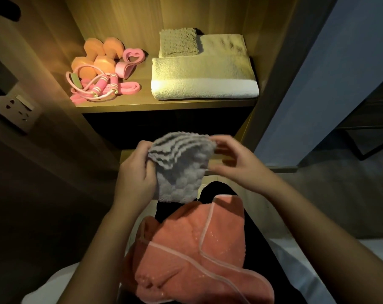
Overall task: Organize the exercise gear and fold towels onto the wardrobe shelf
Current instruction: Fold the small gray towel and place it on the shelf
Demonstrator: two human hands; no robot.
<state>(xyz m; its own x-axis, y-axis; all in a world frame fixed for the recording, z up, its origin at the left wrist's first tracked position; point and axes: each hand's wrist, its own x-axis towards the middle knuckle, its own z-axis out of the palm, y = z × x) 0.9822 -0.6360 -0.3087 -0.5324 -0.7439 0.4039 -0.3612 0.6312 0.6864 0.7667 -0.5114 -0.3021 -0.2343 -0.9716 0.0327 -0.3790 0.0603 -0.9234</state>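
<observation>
A wall socket (pixel 21 110) is mounted on the brown surface at left (a pale switch shares its plate). A blue-grey wall (pixel 317 73) stands at right. Beside it, a dark furniture frame (pixel 366 137) rests on the grey floor (pixel 328 194).

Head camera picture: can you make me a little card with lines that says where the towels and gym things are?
in hands: grey towel, gripped by left hand, pinched by right hand
on lap: pink towel, crumpled
shelf right: folded cream towels, small folded towel on top at the back
shelf left: orange dumbbells, pink skipping rope, pink bands
</observation>
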